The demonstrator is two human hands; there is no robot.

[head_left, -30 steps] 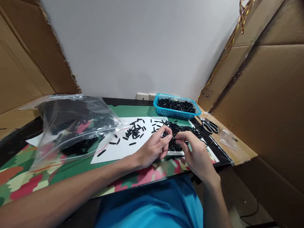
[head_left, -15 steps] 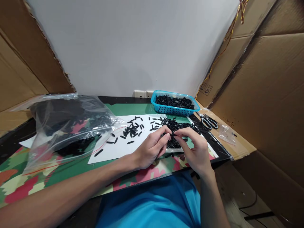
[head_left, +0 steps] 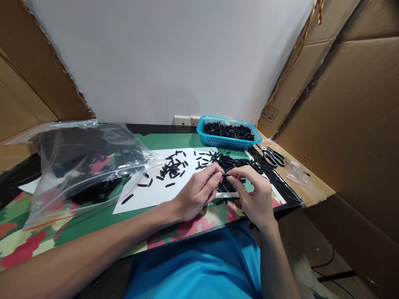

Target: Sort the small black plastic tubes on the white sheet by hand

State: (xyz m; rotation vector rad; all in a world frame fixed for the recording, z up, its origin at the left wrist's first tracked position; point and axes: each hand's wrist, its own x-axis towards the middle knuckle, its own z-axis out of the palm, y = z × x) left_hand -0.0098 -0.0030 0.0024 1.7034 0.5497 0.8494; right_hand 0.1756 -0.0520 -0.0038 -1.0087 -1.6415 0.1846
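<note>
My left hand (head_left: 199, 192) and my right hand (head_left: 253, 192) meet over a pile of small black pieces (head_left: 229, 164). Between the pinched fingertips of both hands is one small dark piece (head_left: 225, 175), each hand gripping an end. Its details are too small to make out. More loose black pieces (head_left: 172, 168) lie scattered on a white sheet (head_left: 140, 201) left of the hands. Behind the pile stands a blue basket (head_left: 229, 143) filled with similar black pieces.
A clear zip bag (head_left: 93, 166) with dark contents lies on the left. Scissors (head_left: 272, 157) and a small plastic bag (head_left: 297, 174) are at the right edge. Cardboard walls (head_left: 352, 112) flank both sides, and a white wall (head_left: 171, 54) rises behind.
The whole view has shifted slightly. Both hands keep their pinch on the small piece, with the fingertips of the two hands now slightly closer together.
</note>
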